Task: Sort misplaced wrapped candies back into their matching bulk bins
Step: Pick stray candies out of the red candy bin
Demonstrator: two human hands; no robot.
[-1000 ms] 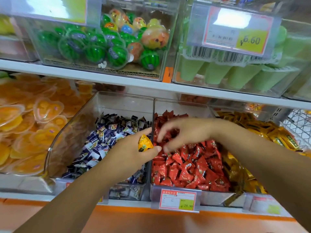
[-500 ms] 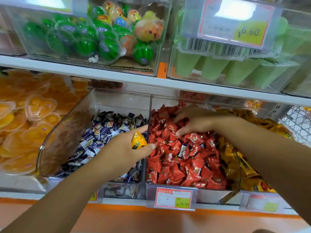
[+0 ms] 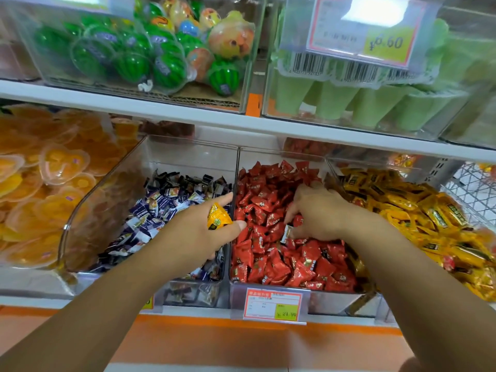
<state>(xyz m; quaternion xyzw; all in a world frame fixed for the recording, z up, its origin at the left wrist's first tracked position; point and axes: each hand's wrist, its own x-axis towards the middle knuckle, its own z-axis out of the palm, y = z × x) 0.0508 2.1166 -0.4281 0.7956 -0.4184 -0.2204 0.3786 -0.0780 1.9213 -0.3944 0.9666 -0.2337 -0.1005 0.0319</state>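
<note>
Left hand [image 3: 193, 232] pinching a yellow candy [image 3: 218, 218] at the left wall of the red-candy bin [image 3: 281, 154], beside the purple candies [image 3: 166, 200]; right hand [image 3: 319, 216], inside that bin, pinching a dark-wrapped candy [image 3: 286, 233].

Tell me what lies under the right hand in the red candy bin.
Red wrapped candies fill the bin under the right hand; its fingertips seem to pinch one dark-and-white candy. Whatever lies beneath the palm is covered.

Your left hand [image 3: 193, 232] holds a candy [image 3: 218, 217] at the left bin's [image 3: 188, 154] right wall; your right hand [image 3: 319, 216] pinches a second candy [image 3: 286, 233] inside the middle bin [image 3: 281, 154].
</note>
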